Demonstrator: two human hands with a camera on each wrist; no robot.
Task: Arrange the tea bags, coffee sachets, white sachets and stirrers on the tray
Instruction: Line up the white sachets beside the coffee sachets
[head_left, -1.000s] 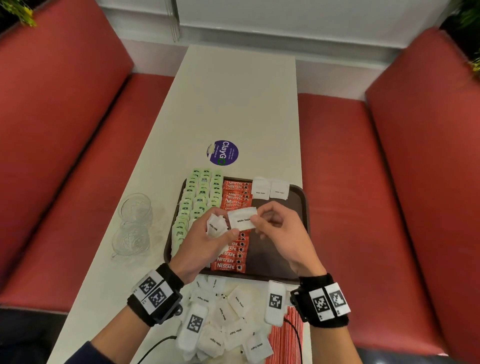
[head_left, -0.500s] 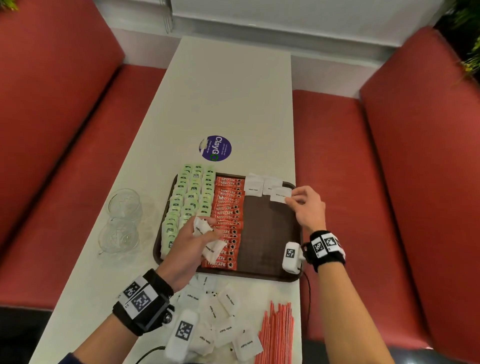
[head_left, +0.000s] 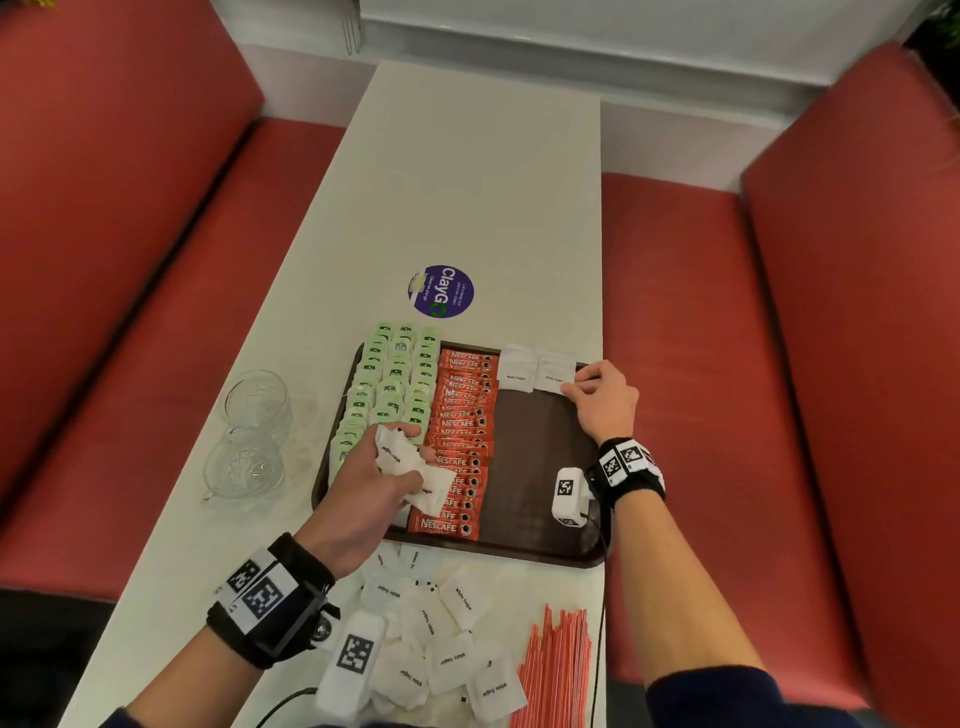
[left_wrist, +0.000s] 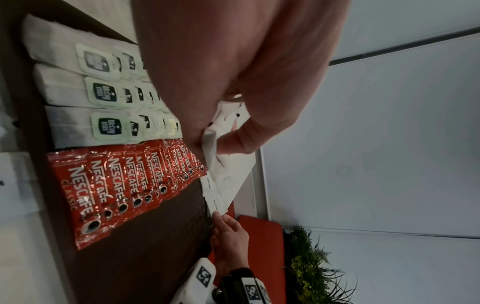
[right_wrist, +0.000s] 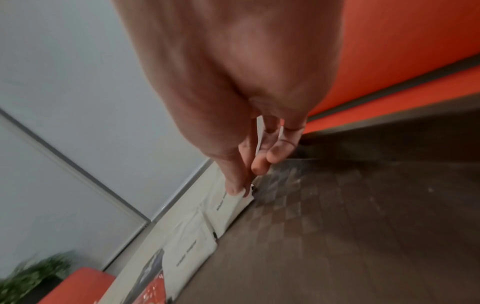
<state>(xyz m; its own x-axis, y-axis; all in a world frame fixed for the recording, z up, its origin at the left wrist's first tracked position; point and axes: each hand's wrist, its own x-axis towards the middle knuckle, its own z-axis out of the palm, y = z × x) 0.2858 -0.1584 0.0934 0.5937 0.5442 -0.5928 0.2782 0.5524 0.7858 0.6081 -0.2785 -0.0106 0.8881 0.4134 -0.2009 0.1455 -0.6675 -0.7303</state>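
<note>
A person seated at a white tabletop (head_left: 467, 171) between red bench seats (head_left: 727, 338) sorts drink supplies on a brown tray (head_left: 535, 467). The right hand (head_left: 605, 397) reaches to the tray's far right corner, its thumb and fingers pinching the edge of a white sachet (head_left: 570, 388) that lies touching the tray; two more white sachets (head_left: 535, 370) sit just beside it along the tray's far edge. The left hand (head_left: 371, 483) hovers over the tray's near left part, fingers curled around a small bunch of white sachets (head_left: 410, 465). Green-tagged tea bags (head_left: 387, 384) fill the tray's left side in three overlapping columns, with a column of red coffee sachets (head_left: 465, 431) directly to their right; the tray's right half is bare brown surface. Off the tray's near edge lies a loose pile of white sachets (head_left: 447, 644), with red stirrers (head_left: 558, 670) beside it. Two glass cups (head_left: 249, 436) stand left of the tray, and a round purple sticker (head_left: 440, 291) lies beyond its far edge.
</note>
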